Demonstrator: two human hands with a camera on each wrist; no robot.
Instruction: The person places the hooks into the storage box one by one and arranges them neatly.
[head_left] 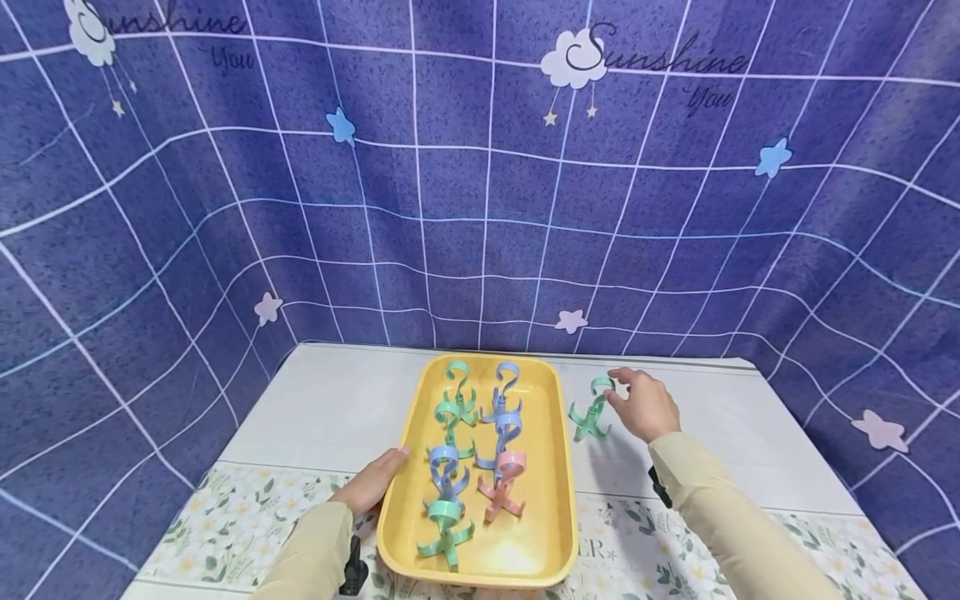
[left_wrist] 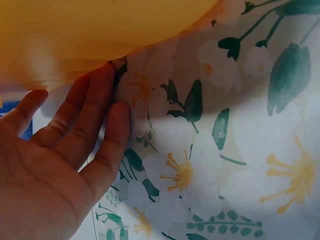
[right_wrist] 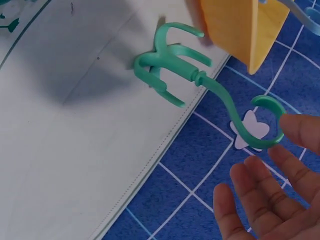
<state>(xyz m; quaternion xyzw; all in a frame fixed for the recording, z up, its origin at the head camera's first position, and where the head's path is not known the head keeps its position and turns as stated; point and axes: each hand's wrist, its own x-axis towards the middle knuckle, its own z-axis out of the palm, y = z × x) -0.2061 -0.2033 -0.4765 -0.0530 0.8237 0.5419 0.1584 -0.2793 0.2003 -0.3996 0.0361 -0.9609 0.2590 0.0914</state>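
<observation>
In the head view a green claw hanger [head_left: 592, 417] stands on the white tabletop, right of a yellow tray [head_left: 551, 517]. Its base has several curved prongs and its top is a curled hook. My right hand [head_left: 647, 406] is beside that hook. In the right wrist view the thumb and index fingertips sit at either side of the hook's curl, with a gap between them, and the other fingers are extended. My left hand [head_left: 372, 482] rests at the tray's left side. The left wrist view shows its fingers [left_wrist: 82, 135] extended beneath the tray's edge.
More claw hangers stand in the tray in two columns: several green and blue ones, such as a green one [head_left: 446, 542], a blue one [head_left: 447, 483] and a pink one [head_left: 501, 496]. A flowered cloth [head_left: 247, 517] covers the near table, and a blue checked curtain [head_left: 450, 250] hangs behind.
</observation>
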